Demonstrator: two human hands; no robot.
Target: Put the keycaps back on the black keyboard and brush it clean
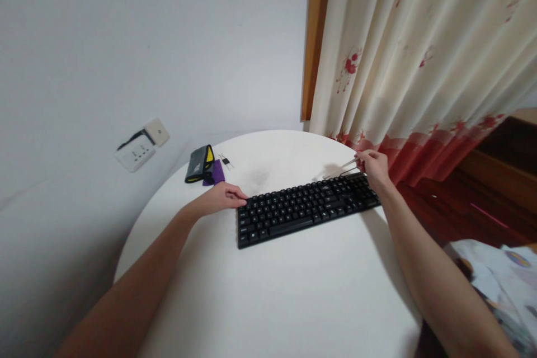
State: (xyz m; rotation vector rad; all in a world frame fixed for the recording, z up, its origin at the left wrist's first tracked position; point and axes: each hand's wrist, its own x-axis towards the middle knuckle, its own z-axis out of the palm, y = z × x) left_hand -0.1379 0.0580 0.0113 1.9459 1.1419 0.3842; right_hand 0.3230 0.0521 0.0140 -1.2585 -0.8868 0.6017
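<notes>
A black keyboard lies on the round white table. The left hand rests flat, fingers together, touching the keyboard's left end. The right hand, above its right end, pinches a thin pale stick. Beyond its left end lies a grey-yellow pouch.

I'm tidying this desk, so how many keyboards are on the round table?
1. The black keyboard lies across the middle of the white table, with the left hand at its left end and the right hand at its right end.
</notes>
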